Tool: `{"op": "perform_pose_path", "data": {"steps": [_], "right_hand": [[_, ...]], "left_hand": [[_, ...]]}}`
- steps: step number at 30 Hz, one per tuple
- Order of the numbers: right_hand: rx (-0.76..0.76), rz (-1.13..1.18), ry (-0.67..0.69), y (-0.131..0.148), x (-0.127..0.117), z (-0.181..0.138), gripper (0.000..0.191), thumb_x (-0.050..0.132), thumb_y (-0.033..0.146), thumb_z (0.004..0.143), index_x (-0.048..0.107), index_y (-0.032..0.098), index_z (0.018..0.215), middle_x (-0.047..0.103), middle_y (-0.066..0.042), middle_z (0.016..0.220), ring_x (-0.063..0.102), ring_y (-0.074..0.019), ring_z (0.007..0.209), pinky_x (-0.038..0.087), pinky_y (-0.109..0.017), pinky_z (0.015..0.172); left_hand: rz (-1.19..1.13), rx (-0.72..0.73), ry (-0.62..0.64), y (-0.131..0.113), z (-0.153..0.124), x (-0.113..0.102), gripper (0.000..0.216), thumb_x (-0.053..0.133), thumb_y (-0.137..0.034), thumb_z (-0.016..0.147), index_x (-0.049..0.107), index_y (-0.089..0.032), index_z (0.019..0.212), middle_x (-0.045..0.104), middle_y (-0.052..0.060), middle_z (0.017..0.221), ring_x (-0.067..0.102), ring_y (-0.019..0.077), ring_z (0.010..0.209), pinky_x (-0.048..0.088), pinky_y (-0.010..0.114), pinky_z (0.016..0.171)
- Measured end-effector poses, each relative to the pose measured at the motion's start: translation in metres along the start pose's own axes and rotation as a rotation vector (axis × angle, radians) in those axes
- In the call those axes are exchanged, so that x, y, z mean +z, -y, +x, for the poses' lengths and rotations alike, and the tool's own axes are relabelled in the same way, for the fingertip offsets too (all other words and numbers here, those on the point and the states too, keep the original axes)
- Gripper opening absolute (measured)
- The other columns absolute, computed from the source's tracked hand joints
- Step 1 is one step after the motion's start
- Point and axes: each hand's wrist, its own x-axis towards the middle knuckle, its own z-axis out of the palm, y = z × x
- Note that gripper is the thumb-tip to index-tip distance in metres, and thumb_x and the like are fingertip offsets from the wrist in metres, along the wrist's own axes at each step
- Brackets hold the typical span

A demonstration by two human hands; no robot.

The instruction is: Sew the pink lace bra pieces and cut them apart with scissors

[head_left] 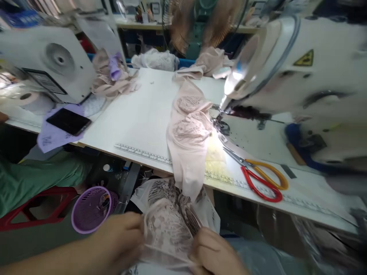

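A beige lace bra piece (166,229) is stretched between my two hands, low in front of me and below the table edge. My left hand (123,233) is closed on its left side, somewhat blurred. On its right side, my right hand (213,250) grips the edge with curled fingers. Beneath it lies more lace fabric on a pale sheet. Another pale pink lace bra (189,130) lies on the table beside the sewing machine's needle area (220,120), its end hanging over the front edge.
Scissors (258,175) with red and orange handles lie right of the pink bra. The sewing machine (301,65) stands at right, a second machine (54,61) at left. A phone (69,121) rests on purple fabric. Below are a purple basket (91,210) and a person's green-clothed leg (43,179).
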Motion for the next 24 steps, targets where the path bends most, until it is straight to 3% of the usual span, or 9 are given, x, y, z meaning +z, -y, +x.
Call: {"op": "perform_pose_path", "data": {"steps": [2, 5, 8, 10, 13, 17, 24], "right_hand": [[0.021, 0.039, -0.033, 0.006, -0.009, 0.010, 0.020, 0.043, 0.019, 0.097, 0.052, 0.020, 0.078, 0.056, -0.003, 0.074, 0.052, -0.0157, 0.073, 0.042, -0.027, 0.063], [0.072, 0.068, -0.081, 0.010, -0.023, 0.017, 0.014, 0.047, 0.014, 0.093, 0.054, 0.019, 0.082, 0.058, -0.004, 0.078, 0.052, -0.0158, 0.075, 0.043, -0.028, 0.066], [0.108, 0.098, -0.118, 0.010, -0.030, 0.016, 0.012, 0.050, 0.015, 0.092, 0.054, 0.019, 0.081, 0.058, -0.003, 0.077, 0.053, -0.0155, 0.074, 0.044, -0.027, 0.066], [0.129, 0.118, -0.133, 0.009, -0.030, 0.014, 0.011, 0.051, 0.016, 0.092, 0.055, 0.019, 0.082, 0.058, -0.003, 0.078, 0.053, -0.0153, 0.074, 0.044, -0.027, 0.066], [0.135, 0.141, -0.154, 0.007, -0.029, 0.014, 0.009, 0.053, 0.016, 0.091, 0.056, 0.019, 0.082, 0.058, -0.004, 0.079, 0.054, -0.0151, 0.074, 0.045, -0.026, 0.065], [0.125, 0.153, -0.187, 0.005, -0.028, 0.017, 0.007, 0.055, 0.017, 0.089, 0.057, 0.018, 0.082, 0.058, -0.003, 0.079, 0.054, -0.0144, 0.073, 0.045, -0.025, 0.065], [0.086, 0.148, -0.243, 0.003, -0.025, 0.022, 0.012, 0.055, 0.022, 0.091, 0.056, 0.019, 0.079, 0.058, -0.002, 0.074, 0.054, -0.0137, 0.071, 0.045, -0.024, 0.065]], "left_hand": [[-0.004, 0.005, -0.054, 0.007, 0.003, -0.008, 0.015, 0.052, -0.033, 0.093, 0.062, -0.024, 0.098, 0.063, 0.004, 0.099, 0.061, 0.0171, 0.086, 0.050, 0.023, 0.074], [-0.070, 0.005, -0.088, 0.023, 0.006, -0.016, 0.059, 0.062, -0.062, 0.083, 0.053, -0.033, 0.132, 0.057, 0.008, 0.132, 0.055, 0.0275, 0.119, 0.047, 0.036, 0.101], [-0.153, 0.047, -0.037, 0.034, 0.014, -0.016, 0.054, 0.060, -0.049, 0.090, 0.046, -0.037, 0.141, 0.056, 0.008, 0.138, 0.047, 0.0275, 0.132, 0.044, 0.039, 0.107], [-0.276, 0.105, -0.024, 0.036, 0.024, -0.014, 0.041, 0.057, -0.032, 0.095, 0.051, -0.037, 0.136, 0.062, 0.008, 0.128, 0.054, 0.0246, 0.126, 0.048, 0.037, 0.103], [-0.509, 0.140, -0.030, 0.034, 0.039, -0.012, 0.024, 0.052, -0.032, 0.098, 0.065, -0.031, 0.118, 0.067, 0.008, 0.106, 0.064, 0.0215, 0.104, 0.053, 0.034, 0.091], [-0.685, 0.050, -0.070, 0.033, 0.048, -0.007, 0.024, 0.054, -0.039, 0.096, 0.072, -0.024, 0.093, 0.064, 0.005, 0.085, 0.063, 0.0172, 0.078, 0.054, 0.029, 0.074], [-0.624, -0.250, -0.349, 0.025, 0.052, -0.001, 0.025, 0.069, -0.047, 0.083, 0.076, -0.023, 0.075, 0.071, 0.006, 0.079, 0.069, 0.0208, 0.073, 0.057, 0.028, 0.063]]}}
